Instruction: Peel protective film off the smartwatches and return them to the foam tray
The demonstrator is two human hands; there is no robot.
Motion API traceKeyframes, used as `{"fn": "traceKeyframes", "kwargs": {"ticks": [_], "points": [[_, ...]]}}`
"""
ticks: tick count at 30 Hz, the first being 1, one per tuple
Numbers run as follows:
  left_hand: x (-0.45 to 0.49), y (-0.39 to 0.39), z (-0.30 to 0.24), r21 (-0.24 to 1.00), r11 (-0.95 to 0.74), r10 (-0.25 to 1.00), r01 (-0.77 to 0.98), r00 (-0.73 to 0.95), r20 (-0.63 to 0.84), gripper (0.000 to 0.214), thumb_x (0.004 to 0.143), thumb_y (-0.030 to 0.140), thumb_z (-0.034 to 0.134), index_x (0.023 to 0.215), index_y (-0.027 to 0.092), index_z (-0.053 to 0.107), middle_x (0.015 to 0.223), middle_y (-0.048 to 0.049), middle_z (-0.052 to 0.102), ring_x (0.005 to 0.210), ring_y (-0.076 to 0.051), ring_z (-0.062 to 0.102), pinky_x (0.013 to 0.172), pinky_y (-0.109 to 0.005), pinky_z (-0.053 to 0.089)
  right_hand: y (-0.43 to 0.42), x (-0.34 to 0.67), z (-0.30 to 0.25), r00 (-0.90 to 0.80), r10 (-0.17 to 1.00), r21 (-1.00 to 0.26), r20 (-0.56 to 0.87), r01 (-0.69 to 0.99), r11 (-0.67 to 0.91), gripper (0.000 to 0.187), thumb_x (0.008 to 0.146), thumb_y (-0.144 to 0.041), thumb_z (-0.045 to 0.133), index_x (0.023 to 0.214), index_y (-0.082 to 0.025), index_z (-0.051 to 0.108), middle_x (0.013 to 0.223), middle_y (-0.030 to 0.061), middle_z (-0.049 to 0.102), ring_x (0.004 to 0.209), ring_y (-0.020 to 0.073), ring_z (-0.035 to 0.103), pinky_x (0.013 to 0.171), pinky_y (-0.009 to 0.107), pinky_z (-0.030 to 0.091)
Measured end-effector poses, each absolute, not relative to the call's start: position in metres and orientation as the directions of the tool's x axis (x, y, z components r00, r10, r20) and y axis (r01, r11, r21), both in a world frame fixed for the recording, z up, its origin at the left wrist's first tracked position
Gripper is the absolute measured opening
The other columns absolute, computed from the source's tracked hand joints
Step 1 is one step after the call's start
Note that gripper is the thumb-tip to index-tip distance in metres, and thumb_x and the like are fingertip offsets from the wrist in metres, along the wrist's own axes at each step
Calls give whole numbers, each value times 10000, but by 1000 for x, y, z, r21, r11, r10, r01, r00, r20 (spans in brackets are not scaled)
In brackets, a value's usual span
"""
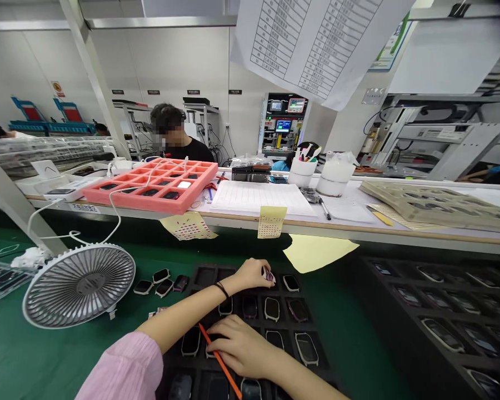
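Observation:
A black tray (312, 319) with pockets holding several small watch bodies lies on the green mat in front of me. My left hand (253, 273) reaches to the tray's far row, fingers closed on a small purple-edged watch body (269, 274). My right hand (238, 347) rests on the tray's near rows, fingers curled, holding an orange pencil-like stick (219, 360) that runs toward me. Several loose watch bodies (161, 282) lie on the mat left of the tray.
A white desk fan (79, 285) stands at the left. A second black tray (445, 316) of parts sits at the right. Behind runs a shelf with a pink foam tray (148, 189), lined papers (258, 199), white cups (302, 171), a beige tray (437, 205). A person in black sits beyond.

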State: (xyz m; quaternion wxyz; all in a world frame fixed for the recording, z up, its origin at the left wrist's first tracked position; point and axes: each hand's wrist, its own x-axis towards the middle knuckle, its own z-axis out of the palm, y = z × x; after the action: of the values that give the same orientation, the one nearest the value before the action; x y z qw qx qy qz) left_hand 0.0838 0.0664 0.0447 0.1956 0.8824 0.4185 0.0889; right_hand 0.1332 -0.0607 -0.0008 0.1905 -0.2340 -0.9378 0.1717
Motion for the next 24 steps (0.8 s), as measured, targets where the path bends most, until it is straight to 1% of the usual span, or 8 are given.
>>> {"fn": "traceKeyframes", "kwargs": {"ticks": [4,8,10,13,15,18,21,24], "points": [[43,46,55,501,-530,824,684,555,116,463,711,445,693,1093,208,580,975,-17,686,887,-198,642,778,-262,477,-58,134,-3,-727,619,-594,298,366,716,274,902,-152,431,1064,-213,643,1157,63,598,1098,175,520,957,329,407],[-12,9,65,604,-520,842,603,480,246,541,685,362,729,1165,236,514,1072,-10,653,951,-194,622,827,-259,472,-45,135,-11,-479,823,-892,305,160,424,240,912,-318,446,1008,-184,621,1036,85,625,989,198,592,888,351,473],[-37,-13,65,587,-520,846,621,471,251,549,711,342,706,1202,235,486,1133,-35,629,1018,-212,598,869,-279,465,-38,133,-12,-371,904,-976,210,-24,217,365,913,-425,413,1177,-191,505,1065,102,597,934,210,612,800,365,516],[-62,-40,58,507,-543,835,669,496,240,530,758,302,659,1239,226,450,1192,-71,597,1057,-235,573,887,-312,464,-34,122,-4,-366,925,-972,103,-236,15,520,935,-453,326,1396,-249,198,1164,113,536,925,201,613,796,389,516],[-71,-52,51,476,-559,826,679,506,248,529,763,245,646,1247,235,432,1205,-69,587,1064,-233,563,890,-318,465,-36,111,4,-423,903,-984,74,-179,-4,583,893,-448,441,1393,-255,210,1156,102,528,949,204,595,816,380,504],[-81,-63,40,437,-559,829,705,489,271,542,749,134,615,1240,241,411,1170,-58,594,1057,-224,554,891,-323,469,-43,91,11,-491,871,-999,3,35,23,599,798,-399,602,1315,-226,353,1115,91,541,967,217,577,826,363,491],[-88,-69,34,370,-526,850,766,450,275,534,741,90,584,1226,214,400,1099,-73,604,1017,-239,555,860,-348,483,-50,72,10,-503,863,-998,-37,59,-8,508,827,-395,537,1278,-217,386,1152,96,546,1031,236,560,861,388,481],[-92,-74,33,315,-497,864,808,429,263,530,741,69,555,1229,199,391,1085,-90,598,1001,-255,554,831,-367,493,-53,57,8,-511,859,-998,-38,64,-6,500,827,-372,498,1293,-222,393,1320,92,468,1236,252,430,1000,422,386]]}}
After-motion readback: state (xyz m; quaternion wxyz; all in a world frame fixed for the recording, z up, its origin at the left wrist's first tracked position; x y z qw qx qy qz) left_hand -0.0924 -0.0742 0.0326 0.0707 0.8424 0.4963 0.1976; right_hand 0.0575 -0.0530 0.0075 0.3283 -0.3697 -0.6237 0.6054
